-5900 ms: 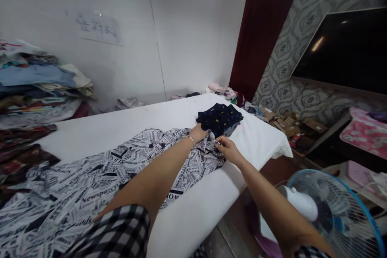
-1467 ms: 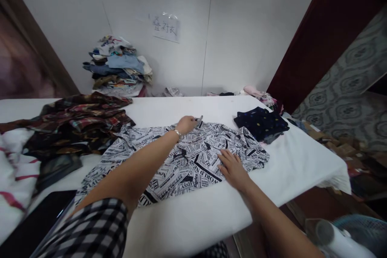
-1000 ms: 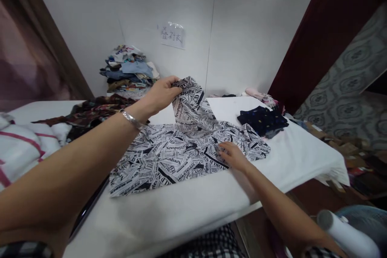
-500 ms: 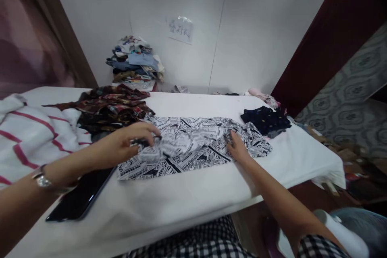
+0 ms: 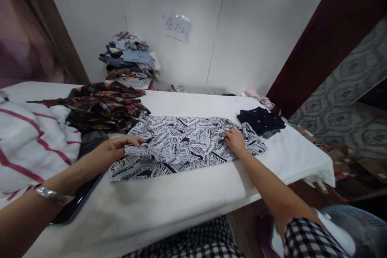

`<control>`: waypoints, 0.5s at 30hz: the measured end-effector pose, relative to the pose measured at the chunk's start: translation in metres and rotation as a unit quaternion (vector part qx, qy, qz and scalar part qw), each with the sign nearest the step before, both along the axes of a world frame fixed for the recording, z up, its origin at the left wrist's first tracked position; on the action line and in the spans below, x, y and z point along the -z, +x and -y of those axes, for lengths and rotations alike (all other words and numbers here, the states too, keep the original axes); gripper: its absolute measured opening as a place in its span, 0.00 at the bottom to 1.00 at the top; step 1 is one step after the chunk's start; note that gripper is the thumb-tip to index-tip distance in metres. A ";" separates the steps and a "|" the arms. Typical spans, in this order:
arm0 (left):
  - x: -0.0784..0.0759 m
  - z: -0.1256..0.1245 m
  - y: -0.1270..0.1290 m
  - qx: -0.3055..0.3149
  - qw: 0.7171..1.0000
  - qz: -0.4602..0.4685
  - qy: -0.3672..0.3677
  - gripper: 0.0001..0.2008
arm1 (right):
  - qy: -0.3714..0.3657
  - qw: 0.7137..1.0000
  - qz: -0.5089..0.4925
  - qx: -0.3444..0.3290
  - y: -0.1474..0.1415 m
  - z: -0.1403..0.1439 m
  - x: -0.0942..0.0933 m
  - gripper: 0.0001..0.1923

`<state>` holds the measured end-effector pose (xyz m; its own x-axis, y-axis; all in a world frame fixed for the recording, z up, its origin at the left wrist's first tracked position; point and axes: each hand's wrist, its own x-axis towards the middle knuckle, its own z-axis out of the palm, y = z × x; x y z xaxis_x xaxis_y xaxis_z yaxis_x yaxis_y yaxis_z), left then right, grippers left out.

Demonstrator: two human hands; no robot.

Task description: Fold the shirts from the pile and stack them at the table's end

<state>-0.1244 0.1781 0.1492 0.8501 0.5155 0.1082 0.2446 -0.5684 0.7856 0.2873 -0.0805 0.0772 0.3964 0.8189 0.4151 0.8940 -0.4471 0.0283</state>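
Note:
A black-and-white newspaper-print shirt (image 5: 181,141) lies lengthwise in front of me, its left end folded over and its right end rumpled. At the left end, my left hand (image 5: 122,147) is closed on an edge of the cloth, lifting it slightly. My right hand (image 5: 234,141) pinches gathered fabric towards the shirt's right end. The fingertips of both hands are partly hidden by the cloth. Below my left wrist, partly covered by the arm, is a dark phone or tablet (image 5: 71,209).
Plaid dark clothes (image 5: 105,105) and a white cloth with red stripes (image 5: 36,141) lie on the left of the white-covered table (image 5: 181,197). A navy garment (image 5: 261,121) sits at the right. Behind stands a clothes pile (image 5: 130,58); a fan (image 5: 356,225) is at lower right.
My left hand has moved left and slightly down with the shirt's edge, and the upper layer now lies flatter across the middle. The right hand stays at the right end.

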 end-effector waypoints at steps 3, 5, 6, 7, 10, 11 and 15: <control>-0.009 0.003 0.009 -0.014 0.999 0.032 -0.018 0.10 | 0.022 0.999 -0.020 -0.030 0.011 0.009 -0.006 0.14; -0.013 0.002 0.012 -0.021 0.999 0.045 -0.016 0.10 | 0.082 0.996 -0.028 -0.025 0.019 0.025 -0.007 0.15; -0.013 0.002 0.012 -0.018 0.999 0.045 -0.004 0.09 | 0.111 0.993 -0.024 -0.018 0.022 0.037 -0.006 0.15; -0.010 0.001 0.011 -0.008 0.999 0.036 0.018 0.08 | 0.131 0.991 -0.018 -0.014 0.024 0.049 -0.003 0.15; 0.008 0.003 0.008 0.052 0.990 -0.032 0.127 0.11 | 0.123 0.992 -0.007 -0.038 0.026 0.082 0.012 0.13; 0.017 0.004 0.006 0.071 0.982 -0.060 0.162 0.13 | 0.109 0.992 -0.012 -0.055 0.026 0.091 0.018 0.13; 0.049 0.008 0.002 0.085 0.964 -0.118 0.224 0.15 | 0.077 0.992 -0.035 -0.089 0.021 0.103 0.033 0.14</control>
